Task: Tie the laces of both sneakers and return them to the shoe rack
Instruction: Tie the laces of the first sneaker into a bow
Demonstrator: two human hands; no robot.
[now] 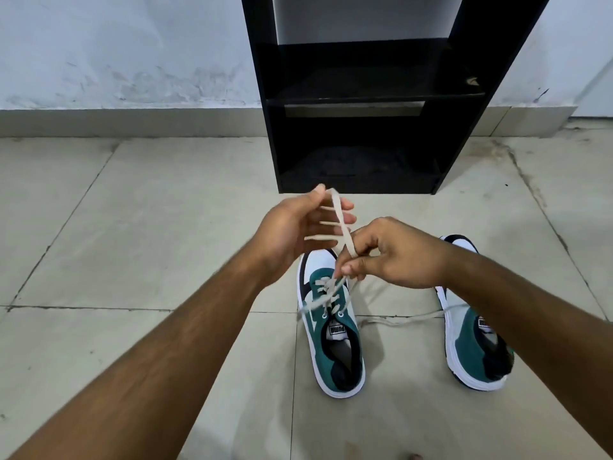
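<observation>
Two green, white and black sneakers stand on the tiled floor. The left sneaker [335, 340] is under my hands; the right sneaker [474, 340] sits partly behind my right forearm. A beige lace [340, 215] rises from the left sneaker. My left hand [298, 230] holds the upper end of it between thumb and fingers. My right hand [394, 254] pinches the lace lower down, just above the eyelets. The right sneaker's lace [404, 320] lies loose on the floor between the shoes.
A black shoe rack [361, 94] with two open shelves stands against the white wall straight ahead, just beyond my hands. Beige floor tiles spread to the left and right of the shoes.
</observation>
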